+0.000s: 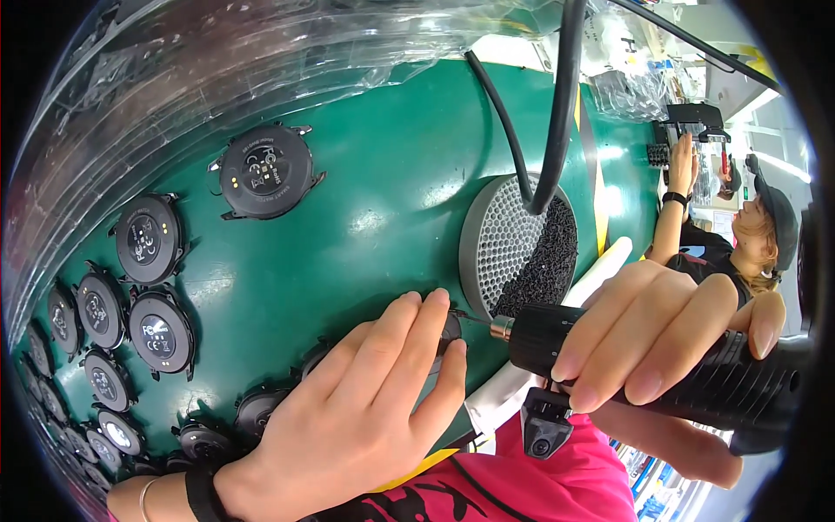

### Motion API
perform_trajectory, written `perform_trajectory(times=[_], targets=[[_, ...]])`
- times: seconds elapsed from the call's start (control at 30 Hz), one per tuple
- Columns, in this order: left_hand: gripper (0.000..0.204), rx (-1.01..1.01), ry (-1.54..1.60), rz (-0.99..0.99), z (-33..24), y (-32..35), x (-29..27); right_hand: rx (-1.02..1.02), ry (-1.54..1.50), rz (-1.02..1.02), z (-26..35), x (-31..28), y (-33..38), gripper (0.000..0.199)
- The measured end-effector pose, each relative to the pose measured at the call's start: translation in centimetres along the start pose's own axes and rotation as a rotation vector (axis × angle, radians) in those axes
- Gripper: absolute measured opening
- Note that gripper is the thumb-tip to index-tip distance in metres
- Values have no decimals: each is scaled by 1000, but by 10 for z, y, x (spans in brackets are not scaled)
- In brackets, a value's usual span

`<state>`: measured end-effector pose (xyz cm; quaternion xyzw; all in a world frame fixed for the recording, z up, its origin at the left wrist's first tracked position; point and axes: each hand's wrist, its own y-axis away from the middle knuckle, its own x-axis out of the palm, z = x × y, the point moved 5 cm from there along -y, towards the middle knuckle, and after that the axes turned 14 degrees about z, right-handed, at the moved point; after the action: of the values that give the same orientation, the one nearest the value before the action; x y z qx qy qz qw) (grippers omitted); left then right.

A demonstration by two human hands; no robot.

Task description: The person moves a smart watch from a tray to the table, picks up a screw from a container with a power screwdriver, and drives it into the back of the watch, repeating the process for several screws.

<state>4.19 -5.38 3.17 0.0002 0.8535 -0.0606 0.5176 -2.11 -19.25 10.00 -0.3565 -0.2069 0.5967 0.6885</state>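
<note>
A black electric screwdriver [722, 383] lies in my right hand [661, 335], with the fingers wrapped round its body. Its thin bit points left, to a dark watch case [450, 331] at the fingertips of my left hand [370, 391]. My left thumb and fingers close on that case and hide most of it; whether the bit touches it I cannot tell. Just beyond the bit is a round grey screw tray [500, 235], full of small holes, with a heap of tiny black screws [544, 265] on its right side.
Several black round watch cases [265, 171] lie backs up along the left of the green table [348, 252]. Clear plastic sheeting [217, 52] covers the far edge. A thick black cable [561, 113] hangs over the tray. On the right, another person [757, 226] works at a black device [696, 117].
</note>
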Motion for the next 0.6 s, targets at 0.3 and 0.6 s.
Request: perform_trajectory(times=[0.3, 0.6], targets=[[27, 1, 3, 3, -1, 0, 0, 32, 30, 36, 3, -2, 6, 76], [27, -2, 0, -20, -1, -1, 0, 63, 62, 76, 5, -1, 4, 77]])
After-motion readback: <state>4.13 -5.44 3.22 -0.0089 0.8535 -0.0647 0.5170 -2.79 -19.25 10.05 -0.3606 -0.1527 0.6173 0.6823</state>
